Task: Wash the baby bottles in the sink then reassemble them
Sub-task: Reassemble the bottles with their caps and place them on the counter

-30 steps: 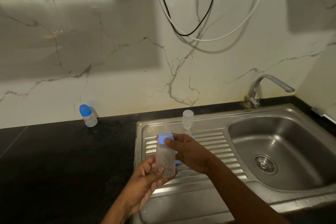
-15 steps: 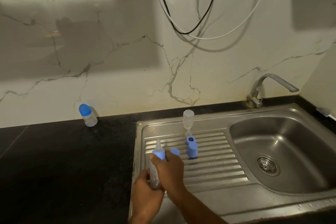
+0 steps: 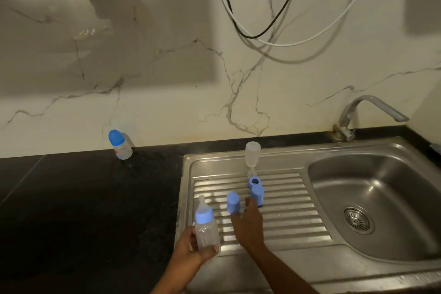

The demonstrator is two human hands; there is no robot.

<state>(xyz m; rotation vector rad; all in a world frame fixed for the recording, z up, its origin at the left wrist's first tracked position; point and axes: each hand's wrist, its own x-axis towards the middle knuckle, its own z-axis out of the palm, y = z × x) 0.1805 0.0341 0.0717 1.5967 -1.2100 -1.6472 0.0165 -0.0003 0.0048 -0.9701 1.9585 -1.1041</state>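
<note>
My left hand grips a clear baby bottle upright near the drainboard's left edge; a blue collar and a clear teat are fitted on its top. My right hand is over the drainboard with its fingers on a blue cap. Just behind stand a second blue cap and a blue ring. An empty clear bottle stands upside down at the drainboard's back. A capped bottle stands on the black counter by the wall.
The steel sink basin with its drain lies to the right, the tap behind it. The ribbed drainboard is wet. Black counter stretches to the left. Black and white cables hang on the marble wall.
My right hand has let go of the bottle's top and moved right to the blue cap. My left hand keeps the bottle, which now shows its collar and teat.
</note>
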